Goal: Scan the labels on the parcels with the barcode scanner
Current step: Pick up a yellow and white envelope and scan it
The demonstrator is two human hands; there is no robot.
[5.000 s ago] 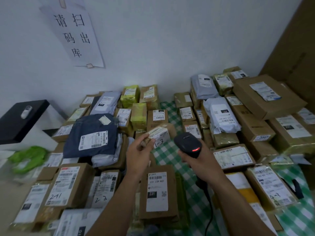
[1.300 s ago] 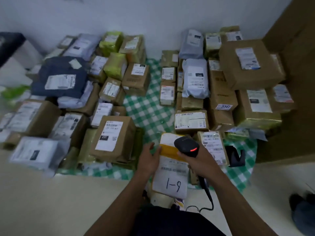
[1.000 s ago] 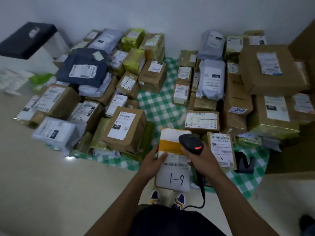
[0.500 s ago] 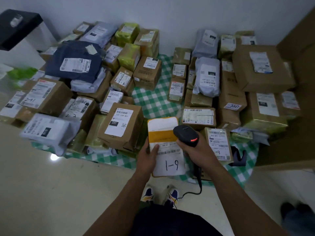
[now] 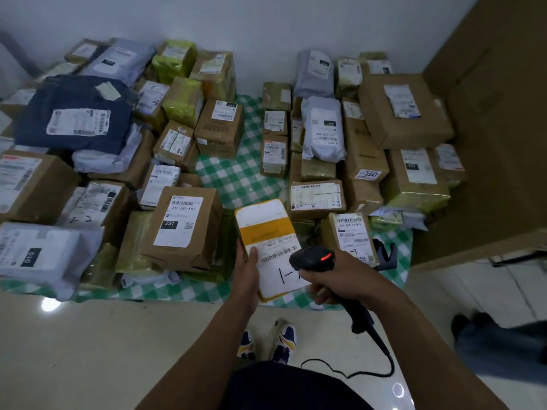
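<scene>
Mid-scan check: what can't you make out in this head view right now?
- Handwritten mark on the yellow-banded envelope: the barcode scanner in the right hand covers its end.
- Envelope's left edge: under the left hand.
- Barcode digits: too small.
- Left-side parcels: cut off by the frame edge.

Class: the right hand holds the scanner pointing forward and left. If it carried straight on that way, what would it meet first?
Most likely the yellow-and-white envelope held by the left hand; the right hand's scanner already overlaps its label, though depth is unclear.
</scene>
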